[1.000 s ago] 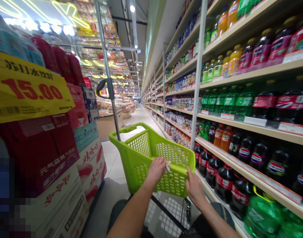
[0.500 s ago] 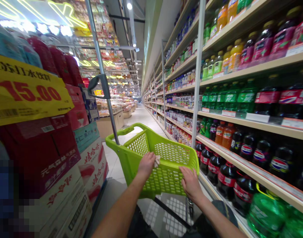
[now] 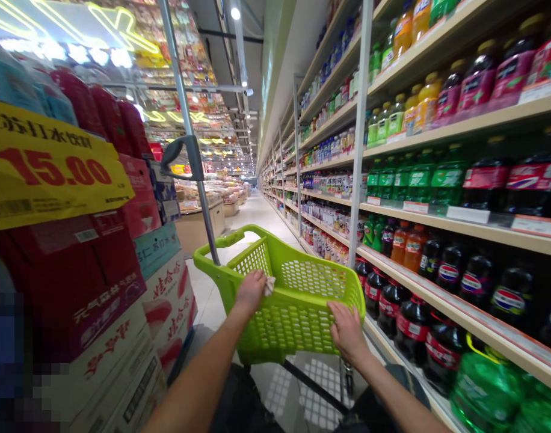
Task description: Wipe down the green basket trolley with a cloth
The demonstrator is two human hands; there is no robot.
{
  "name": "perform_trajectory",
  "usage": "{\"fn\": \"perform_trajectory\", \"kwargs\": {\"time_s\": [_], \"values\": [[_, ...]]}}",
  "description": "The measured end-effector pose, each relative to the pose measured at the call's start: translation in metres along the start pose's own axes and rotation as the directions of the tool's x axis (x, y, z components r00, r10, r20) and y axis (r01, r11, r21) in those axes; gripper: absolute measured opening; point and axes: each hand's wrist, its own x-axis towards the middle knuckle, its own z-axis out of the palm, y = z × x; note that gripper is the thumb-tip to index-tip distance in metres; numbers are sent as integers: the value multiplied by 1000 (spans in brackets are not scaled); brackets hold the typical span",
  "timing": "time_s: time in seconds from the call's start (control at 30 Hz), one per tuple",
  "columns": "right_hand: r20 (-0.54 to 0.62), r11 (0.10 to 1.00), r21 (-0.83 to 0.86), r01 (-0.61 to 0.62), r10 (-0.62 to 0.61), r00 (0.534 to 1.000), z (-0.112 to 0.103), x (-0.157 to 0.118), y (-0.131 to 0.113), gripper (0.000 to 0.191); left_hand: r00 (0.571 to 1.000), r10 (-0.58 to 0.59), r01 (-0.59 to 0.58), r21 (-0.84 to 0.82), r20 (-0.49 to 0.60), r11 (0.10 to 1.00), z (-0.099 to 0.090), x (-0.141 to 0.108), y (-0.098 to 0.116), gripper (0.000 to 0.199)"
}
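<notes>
A lime-green plastic shopping cart basket on a dark frame stands in front of me, with a grey pole rising from its left corner. My left hand is closed on a crumpled whitish cloth or tissue and rests on the basket's near rim, left of its middle. Near the right end of the same rim lies my right hand, its fingers over the edge and nothing else seen in it. The basket's visible inside holds no goods.
Shelves of drink bottles run along the right side, close to the cart. Stacked drink cartons with a yellow price sign stand close on the left. A pale aisle floor stretches ahead, with display counters at its left.
My left hand has slid left along the rim with the whitish cloth. The cart has shifted very slightly to the right. My right hand stays on the rim.
</notes>
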Motion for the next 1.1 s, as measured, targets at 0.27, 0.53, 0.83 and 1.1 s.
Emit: {"fn": "perform_trajectory", "kwargs": {"time_s": [0.27, 0.53, 0.83, 1.1], "values": [[-53, 1000, -13, 6, -6, 999, 7, -1, 15, 49, 1000, 23, -23, 5, -8, 1000, -8, -5, -4, 35], [18, 999, -43, -20, 21, 1000, 0, 1, 23, 52, 998, -30, 28, 33, 55, 999, -15, 14, -9, 24], [-18, 993, -90, -73, 72, 997, 5, 0, 29, 52, 989, 104, -104, -6, 102, 995, 10, 6, 61, 22], [21, 984, -119, -131, 135, 991, -5, 0, 42, 54, 963, 268, -267, -42, 10, 963, 12, 1, 46, 36]]}}
